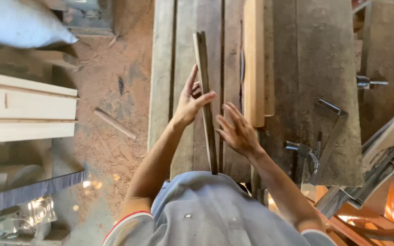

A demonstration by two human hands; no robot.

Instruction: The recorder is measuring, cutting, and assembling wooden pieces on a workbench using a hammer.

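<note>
The left hand (191,101) pinches a thin dark strip (206,102) held lengthwise above the bench (315,68) — the right hand (237,131) spread flat just beside it, holding nothing.

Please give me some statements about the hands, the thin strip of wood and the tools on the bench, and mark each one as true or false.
1. The left hand touches the thin wood strip. True.
2. The right hand is closed in a fist around the strip. False: its fingers are spread open beside the strip, and I cannot tell whether they touch it.
3. A hammer lies on the workbench, to the right of the right hand. True.
4. The strip lies flat across the bench from left to right. False: it runs lengthwise, from the person's body away along the planks.
5. A pale wood plank lies right of the strip. True.
</note>
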